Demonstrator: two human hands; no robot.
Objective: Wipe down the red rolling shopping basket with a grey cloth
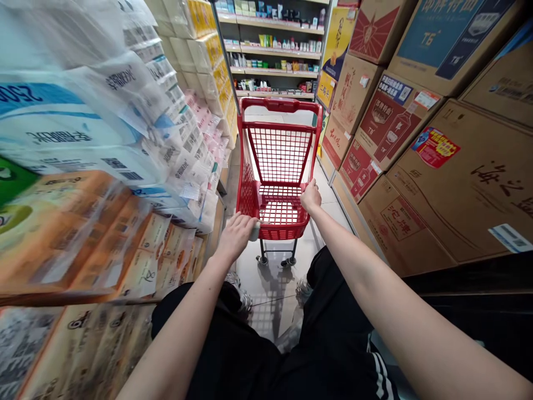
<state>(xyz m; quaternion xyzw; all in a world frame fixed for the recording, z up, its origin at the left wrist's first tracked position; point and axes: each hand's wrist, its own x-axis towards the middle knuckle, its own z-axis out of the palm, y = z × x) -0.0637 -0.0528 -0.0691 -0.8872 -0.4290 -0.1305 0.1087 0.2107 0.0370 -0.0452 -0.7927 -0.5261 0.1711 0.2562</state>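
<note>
A red plastic shopping cart (pixel 287 228) with grid walls stands upright on its wheels just in front of my legs. My right hand (pixel 311 196) is closed round its right side rim. At the near left corner, my left hand (pixel 238 236) curls over the cart's edge, knuckles up. Under those fingers shows a small pale thing (pixel 254 231); its kind I cannot make out. The cart's handle bar (pixel 281 105) is at the far end, away from both hands.
Wrapped tissue packs (pixel 183 144) are stacked close on the left. Cardboard cartons (pixel 433 183) rise along the right. Shelves (pixel 278 50) of small bottles and tubes stand across the far end. Pale floor tiles (pixel 266 316) run between my feet.
</note>
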